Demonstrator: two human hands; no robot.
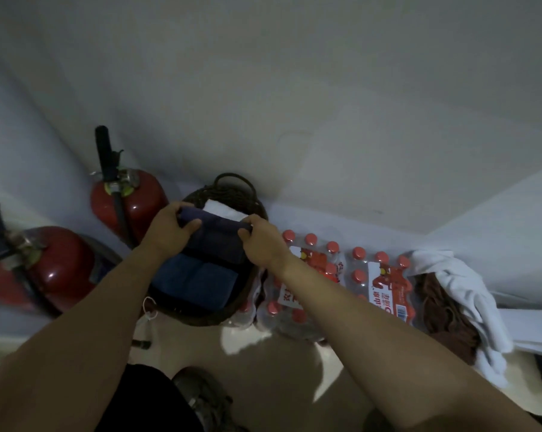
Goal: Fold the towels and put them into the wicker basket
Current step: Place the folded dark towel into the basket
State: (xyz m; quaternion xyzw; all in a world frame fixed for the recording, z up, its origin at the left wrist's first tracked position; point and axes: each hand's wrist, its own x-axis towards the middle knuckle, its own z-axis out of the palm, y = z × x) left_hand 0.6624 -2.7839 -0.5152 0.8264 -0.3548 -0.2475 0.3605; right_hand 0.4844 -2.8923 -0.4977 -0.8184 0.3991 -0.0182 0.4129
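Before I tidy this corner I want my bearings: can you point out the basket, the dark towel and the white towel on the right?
basket [232, 190]: head view, far rim by the handle.
dark towel [215, 236]: head view, folded top face between the hands.
white towel [459, 277]: head view, crumpled middle.

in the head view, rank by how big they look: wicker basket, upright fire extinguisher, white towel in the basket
1. wicker basket
2. upright fire extinguisher, though it looks fairly close in size
3. white towel, mostly hidden
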